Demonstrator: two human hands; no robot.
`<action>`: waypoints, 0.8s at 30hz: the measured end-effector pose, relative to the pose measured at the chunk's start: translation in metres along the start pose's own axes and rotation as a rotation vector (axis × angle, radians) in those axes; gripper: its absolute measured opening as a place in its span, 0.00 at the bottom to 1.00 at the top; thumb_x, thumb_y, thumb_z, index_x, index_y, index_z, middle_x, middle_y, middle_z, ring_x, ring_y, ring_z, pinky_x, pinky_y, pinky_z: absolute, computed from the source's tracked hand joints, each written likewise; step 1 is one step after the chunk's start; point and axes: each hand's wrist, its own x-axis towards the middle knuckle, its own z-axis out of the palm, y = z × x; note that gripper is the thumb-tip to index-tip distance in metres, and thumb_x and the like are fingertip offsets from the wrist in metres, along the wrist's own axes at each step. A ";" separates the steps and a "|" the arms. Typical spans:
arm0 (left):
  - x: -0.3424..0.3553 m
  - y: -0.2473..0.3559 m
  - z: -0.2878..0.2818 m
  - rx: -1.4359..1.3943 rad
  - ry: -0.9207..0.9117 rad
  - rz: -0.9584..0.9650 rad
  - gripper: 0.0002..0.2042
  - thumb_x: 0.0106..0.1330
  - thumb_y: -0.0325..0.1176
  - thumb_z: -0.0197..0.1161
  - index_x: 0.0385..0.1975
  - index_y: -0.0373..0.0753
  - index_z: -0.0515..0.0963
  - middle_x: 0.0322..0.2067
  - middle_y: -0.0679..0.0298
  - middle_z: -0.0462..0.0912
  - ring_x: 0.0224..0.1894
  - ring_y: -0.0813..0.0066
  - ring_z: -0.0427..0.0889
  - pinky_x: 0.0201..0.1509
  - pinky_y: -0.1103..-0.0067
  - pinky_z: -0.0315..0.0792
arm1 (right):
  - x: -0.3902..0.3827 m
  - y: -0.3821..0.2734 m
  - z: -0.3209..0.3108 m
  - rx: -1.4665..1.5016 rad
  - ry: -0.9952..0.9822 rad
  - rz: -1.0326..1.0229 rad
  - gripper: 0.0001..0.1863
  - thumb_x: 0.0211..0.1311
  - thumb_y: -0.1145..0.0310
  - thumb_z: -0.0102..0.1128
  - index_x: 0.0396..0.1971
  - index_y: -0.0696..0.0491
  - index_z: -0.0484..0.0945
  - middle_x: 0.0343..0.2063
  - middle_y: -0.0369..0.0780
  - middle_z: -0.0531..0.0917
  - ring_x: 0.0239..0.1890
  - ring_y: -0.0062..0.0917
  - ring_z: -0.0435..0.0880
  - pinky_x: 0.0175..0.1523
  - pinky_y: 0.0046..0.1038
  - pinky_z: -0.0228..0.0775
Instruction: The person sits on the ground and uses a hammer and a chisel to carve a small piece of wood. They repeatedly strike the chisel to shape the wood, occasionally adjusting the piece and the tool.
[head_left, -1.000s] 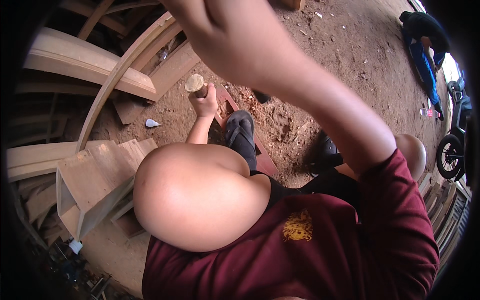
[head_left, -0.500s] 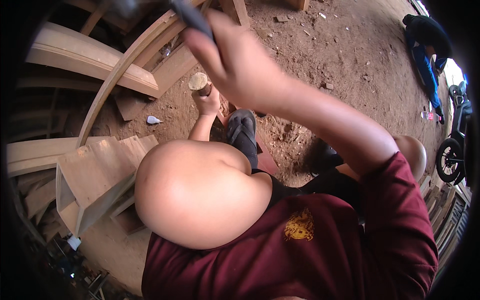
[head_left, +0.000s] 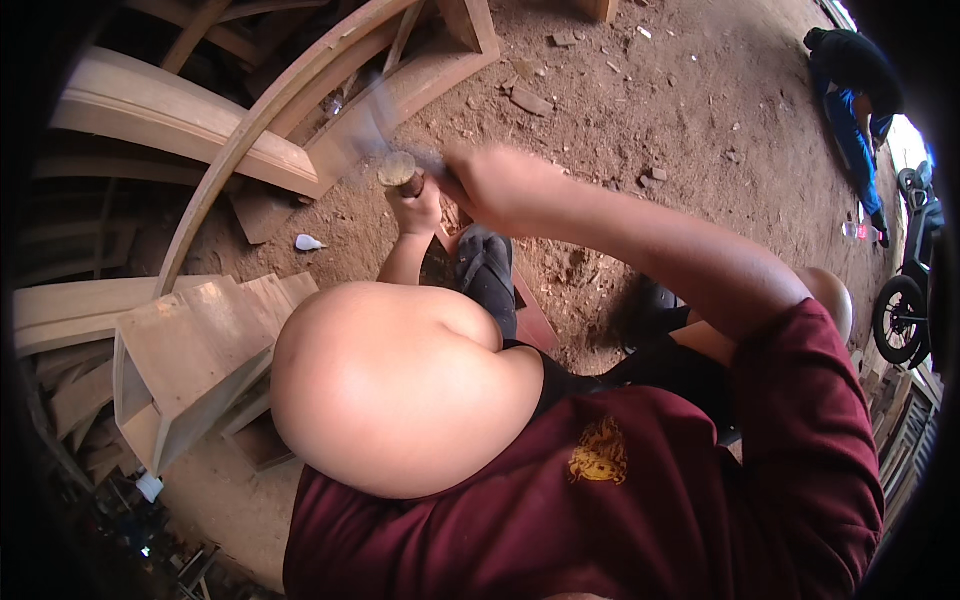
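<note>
Dirt ground point(head_left: 690, 120) spreads toward one o'clock; near centre, your sandalled foot point(head_left: 485, 268) rests on the red board point(head_left: 535, 326), probably pinning it. At twelve, your right hand point(head_left: 503, 190) clamps its fingers around a blurred hammer-like tool point(head_left: 440, 168). At eleven, your left hand point(head_left: 415, 213) wraps the wooden handle point(head_left: 401, 174), likely steadying it. Since half a second ago, your right hand has dropped beside that handle.

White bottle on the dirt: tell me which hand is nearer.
Left. The left hand is right of the white bottle, apart from it; the right hand is farther right.
</note>
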 end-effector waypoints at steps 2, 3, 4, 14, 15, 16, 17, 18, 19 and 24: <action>-0.003 -0.001 0.001 0.094 -0.062 0.075 0.07 0.60 0.27 0.62 0.22 0.36 0.73 0.22 0.70 0.75 0.24 0.82 0.72 0.29 0.77 0.66 | 0.001 0.013 0.015 -0.012 -0.062 -0.012 0.22 0.76 0.53 0.47 0.40 0.60 0.75 0.21 0.52 0.81 0.28 0.47 0.84 0.35 0.44 0.73; -0.006 -0.001 -0.001 0.017 -0.084 -0.026 0.06 0.61 0.27 0.62 0.24 0.36 0.74 0.25 0.71 0.76 0.25 0.82 0.72 0.31 0.78 0.67 | -0.001 0.016 0.011 0.076 -0.044 -0.068 0.22 0.76 0.52 0.47 0.39 0.59 0.75 0.21 0.52 0.81 0.27 0.46 0.84 0.34 0.44 0.73; -0.004 -0.003 0.000 0.073 -0.018 0.048 0.16 0.64 0.43 0.62 0.22 0.36 0.77 0.20 0.61 0.81 0.25 0.68 0.82 0.30 0.71 0.73 | -0.004 0.015 0.005 0.158 -0.064 -0.029 0.23 0.76 0.52 0.46 0.38 0.59 0.75 0.21 0.51 0.81 0.26 0.45 0.84 0.33 0.44 0.73; -0.008 -0.003 0.005 -0.029 0.038 -0.088 0.04 0.58 0.28 0.63 0.28 0.34 0.77 0.23 0.65 0.79 0.29 0.71 0.80 0.36 0.70 0.73 | 0.001 0.013 0.010 -0.057 -0.135 0.084 0.23 0.75 0.52 0.46 0.40 0.59 0.77 0.25 0.53 0.83 0.32 0.49 0.85 0.40 0.46 0.76; -0.007 -0.001 0.001 -0.033 0.006 -0.040 0.04 0.59 0.27 0.63 0.28 0.35 0.77 0.23 0.65 0.79 0.29 0.72 0.80 0.37 0.71 0.74 | 0.000 0.017 0.010 0.063 -0.142 0.080 0.23 0.76 0.52 0.46 0.39 0.59 0.77 0.23 0.51 0.82 0.30 0.47 0.84 0.39 0.45 0.75; -0.009 -0.001 0.004 -0.043 -0.047 -0.031 0.04 0.59 0.27 0.63 0.28 0.35 0.76 0.23 0.66 0.79 0.30 0.72 0.80 0.38 0.71 0.74 | 0.001 0.021 0.007 0.093 -0.042 -0.030 0.23 0.76 0.52 0.45 0.39 0.59 0.77 0.23 0.51 0.81 0.30 0.47 0.84 0.39 0.45 0.75; -0.008 -0.001 0.003 -0.004 -0.009 -0.007 0.04 0.60 0.26 0.63 0.28 0.34 0.76 0.25 0.67 0.80 0.30 0.75 0.80 0.39 0.73 0.75 | -0.002 0.019 0.002 0.138 0.023 -0.090 0.23 0.76 0.52 0.45 0.39 0.59 0.76 0.22 0.50 0.81 0.29 0.46 0.83 0.38 0.44 0.74; -0.011 -0.001 0.002 -0.105 -0.072 -0.199 0.05 0.62 0.28 0.64 0.30 0.32 0.78 0.27 0.68 0.81 0.31 0.79 0.80 0.39 0.75 0.75 | -0.006 0.014 -0.007 0.172 0.071 -0.117 0.22 0.76 0.52 0.45 0.38 0.59 0.76 0.21 0.49 0.80 0.28 0.46 0.83 0.37 0.43 0.74; -0.011 -0.004 0.003 0.009 -0.060 -0.079 0.06 0.62 0.29 0.64 0.31 0.32 0.78 0.27 0.68 0.81 0.31 0.80 0.79 0.38 0.76 0.74 | -0.014 0.006 -0.019 0.244 0.147 -0.157 0.22 0.76 0.53 0.45 0.38 0.59 0.76 0.20 0.48 0.79 0.27 0.45 0.82 0.36 0.43 0.73; -0.012 -0.018 0.001 -0.041 -0.069 -0.096 0.09 0.63 0.30 0.66 0.37 0.32 0.78 0.28 0.69 0.80 0.34 0.82 0.78 0.39 0.77 0.74 | -0.019 -0.013 -0.023 0.436 0.458 -0.340 0.22 0.76 0.52 0.47 0.39 0.60 0.74 0.19 0.49 0.78 0.26 0.47 0.82 0.34 0.42 0.72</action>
